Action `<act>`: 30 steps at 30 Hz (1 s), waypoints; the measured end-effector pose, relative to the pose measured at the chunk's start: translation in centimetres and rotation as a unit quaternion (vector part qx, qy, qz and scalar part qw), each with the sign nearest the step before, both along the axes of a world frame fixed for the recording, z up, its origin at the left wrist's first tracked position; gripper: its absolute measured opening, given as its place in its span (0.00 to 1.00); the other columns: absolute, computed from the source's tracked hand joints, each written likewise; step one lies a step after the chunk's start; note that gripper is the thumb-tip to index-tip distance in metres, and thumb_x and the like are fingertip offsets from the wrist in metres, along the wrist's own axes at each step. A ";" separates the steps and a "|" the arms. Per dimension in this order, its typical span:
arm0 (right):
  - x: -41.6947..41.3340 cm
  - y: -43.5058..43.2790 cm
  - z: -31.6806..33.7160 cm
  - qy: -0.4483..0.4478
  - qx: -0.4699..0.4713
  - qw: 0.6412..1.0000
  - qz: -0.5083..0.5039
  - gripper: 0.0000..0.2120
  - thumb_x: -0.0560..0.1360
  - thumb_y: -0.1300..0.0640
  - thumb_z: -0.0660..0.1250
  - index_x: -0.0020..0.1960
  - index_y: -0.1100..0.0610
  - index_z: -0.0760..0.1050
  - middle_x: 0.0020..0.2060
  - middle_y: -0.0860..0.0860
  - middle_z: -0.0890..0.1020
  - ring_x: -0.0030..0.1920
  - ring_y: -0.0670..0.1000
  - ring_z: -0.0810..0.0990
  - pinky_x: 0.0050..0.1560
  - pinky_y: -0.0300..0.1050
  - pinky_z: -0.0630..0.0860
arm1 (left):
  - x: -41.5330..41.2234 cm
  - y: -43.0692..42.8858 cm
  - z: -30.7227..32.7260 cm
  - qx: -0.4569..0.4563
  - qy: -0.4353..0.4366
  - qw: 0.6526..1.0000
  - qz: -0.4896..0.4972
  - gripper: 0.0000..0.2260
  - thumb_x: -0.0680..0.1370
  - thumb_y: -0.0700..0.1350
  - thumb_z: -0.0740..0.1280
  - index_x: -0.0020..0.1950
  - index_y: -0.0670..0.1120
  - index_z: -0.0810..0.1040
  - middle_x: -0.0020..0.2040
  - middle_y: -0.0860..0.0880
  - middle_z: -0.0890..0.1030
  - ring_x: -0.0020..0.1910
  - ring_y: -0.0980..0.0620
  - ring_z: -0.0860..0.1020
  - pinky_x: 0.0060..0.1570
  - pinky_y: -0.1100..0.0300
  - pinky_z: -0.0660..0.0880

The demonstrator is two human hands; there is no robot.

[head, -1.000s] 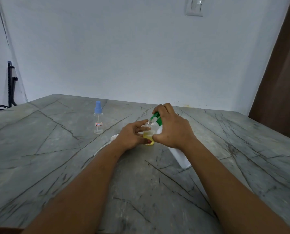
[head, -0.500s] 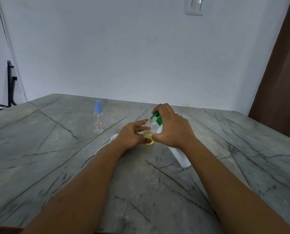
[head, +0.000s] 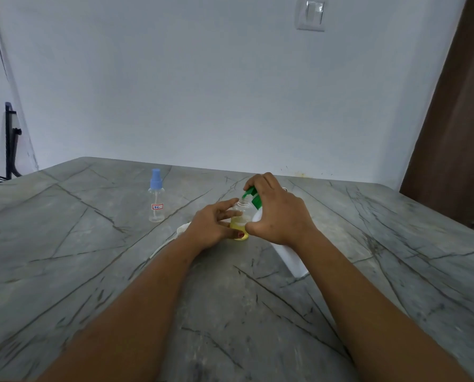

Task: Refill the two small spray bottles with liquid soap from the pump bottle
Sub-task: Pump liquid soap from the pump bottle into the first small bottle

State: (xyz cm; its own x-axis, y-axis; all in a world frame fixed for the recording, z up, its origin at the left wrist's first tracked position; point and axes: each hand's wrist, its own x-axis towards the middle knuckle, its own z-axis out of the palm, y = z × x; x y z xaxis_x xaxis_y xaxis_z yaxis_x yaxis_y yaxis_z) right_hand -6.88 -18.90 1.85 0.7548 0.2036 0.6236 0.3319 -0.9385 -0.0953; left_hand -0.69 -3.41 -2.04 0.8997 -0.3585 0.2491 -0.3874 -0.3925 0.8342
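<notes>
At the middle of the table (head: pixel 92 271), we judge the main risk is soap missing the narrow mouth of the open spray bottle (head: pixel 240 216) if the green nozzle (head: pixel 251 195) drifts, or that light bottle tipping. Our left hand (head: pixel 211 226) wraps loosely round it. Our right hand (head: pixel 279 213) grips the tilted pump bottle (head: pixel 291 257), fingers curled over the pump. The capped spray bottle (head: pixel 156 199) stands apart, far left.

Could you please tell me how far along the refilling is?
Nothing finished yet. In hand: left hand holds the open spray bottle, part full of yellow soap; right hand grips the tilted pump bottle over its mouth. Left: the blue-capped bottle, seemingly empty.
</notes>
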 end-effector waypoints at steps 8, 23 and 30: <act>0.0 0.1 -0.2 0.006 -0.010 1.000 -0.005 0.34 0.61 0.44 0.71 0.64 0.47 0.63 0.58 0.43 0.69 0.43 0.46 0.73 0.37 0.38 0.72 | -0.2 0.1 0.0 -0.002 -0.006 1.000 0.007 0.34 0.68 0.42 0.75 0.71 0.51 0.65 0.64 0.51 0.76 0.61 0.51 0.75 0.64 0.50 0.68; -0.1 0.0 -0.1 0.008 -0.002 1.000 0.002 0.33 0.61 0.43 0.71 0.64 0.47 0.64 0.58 0.44 0.70 0.43 0.46 0.73 0.35 0.37 0.67 | 0.1 0.1 -0.1 -0.002 -0.009 1.000 0.006 0.35 0.67 0.42 0.76 0.71 0.51 0.66 0.64 0.51 0.76 0.54 0.57 0.74 0.62 0.52 0.69; 0.1 -0.1 -0.2 0.003 0.000 1.000 -0.010 0.32 0.60 0.44 0.72 0.60 0.49 0.65 0.53 0.45 0.69 0.42 0.46 0.72 0.33 0.33 0.64 | 0.4 -0.1 -0.3 0.008 -0.016 1.000 0.006 0.35 0.67 0.43 0.76 0.71 0.52 0.66 0.64 0.51 0.76 0.58 0.53 0.75 0.60 0.55 0.70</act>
State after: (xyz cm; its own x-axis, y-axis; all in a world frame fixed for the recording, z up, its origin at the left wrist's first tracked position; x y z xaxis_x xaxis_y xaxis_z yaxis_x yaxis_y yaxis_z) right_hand -6.73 -18.96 1.68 0.7621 0.1896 0.6191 0.3134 -0.9447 -0.0965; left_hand -0.27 -3.48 -2.36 0.8959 -0.3513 0.2720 -0.4085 -0.4107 0.8152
